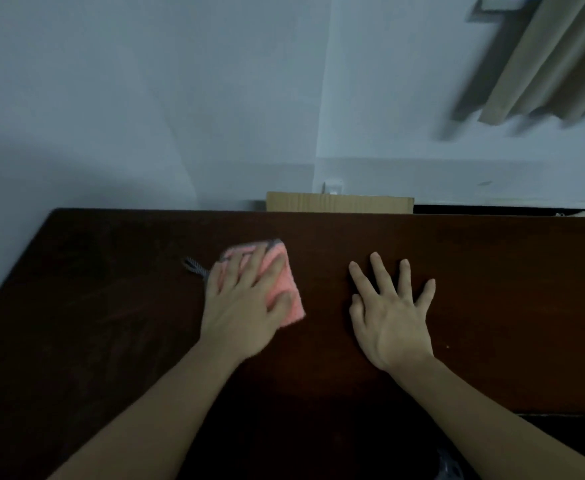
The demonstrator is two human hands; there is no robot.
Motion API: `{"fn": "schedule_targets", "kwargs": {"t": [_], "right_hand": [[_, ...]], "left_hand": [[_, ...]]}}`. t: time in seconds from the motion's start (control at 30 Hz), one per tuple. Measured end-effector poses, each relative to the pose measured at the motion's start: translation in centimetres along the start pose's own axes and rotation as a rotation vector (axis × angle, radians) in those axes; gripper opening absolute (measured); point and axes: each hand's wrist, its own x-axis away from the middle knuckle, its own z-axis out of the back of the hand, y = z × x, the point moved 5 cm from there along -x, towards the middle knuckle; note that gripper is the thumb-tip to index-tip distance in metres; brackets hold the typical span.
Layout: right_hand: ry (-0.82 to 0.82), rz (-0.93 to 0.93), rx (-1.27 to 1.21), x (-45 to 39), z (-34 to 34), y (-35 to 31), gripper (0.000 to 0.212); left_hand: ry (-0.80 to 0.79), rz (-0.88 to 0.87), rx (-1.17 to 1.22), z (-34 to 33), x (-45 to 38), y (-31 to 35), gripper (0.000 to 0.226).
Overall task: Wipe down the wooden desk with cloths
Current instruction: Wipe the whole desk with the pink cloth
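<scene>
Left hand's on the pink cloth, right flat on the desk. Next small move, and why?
Probably slide the left hand and cloth leftward over the desk. The fingers lie spread on the cloth, pressing it flat mid-desk, and a broad stretch lies to its left. The right hand rests flat, bracing.

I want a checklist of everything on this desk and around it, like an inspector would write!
Surface: dark wooden desk, bare wood showing across most of it.
Job's things: one pink cloth with a grey hanging loop, lying flat on the desk.
Clutter: nothing seen on the desk top.
Hands: left hand presses flat on the pink cloth with fingers spread; right hand rests flat on bare wood, holding nothing.
Cables: nothing seen.
Surroundings: pale wall behind the desk; cardboard piece standing behind the far edge; beige curtain at upper right.
</scene>
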Motion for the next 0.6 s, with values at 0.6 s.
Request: {"fn": "schedule_targets", "kwargs": {"t": [0.6], "right_hand": [[-0.028,0.050,-0.036,0.1,0.4,0.1,0.061]], "left_hand": [[-0.153,-0.136,-0.039,-2.5,12.0,7.1,0.065]]}}
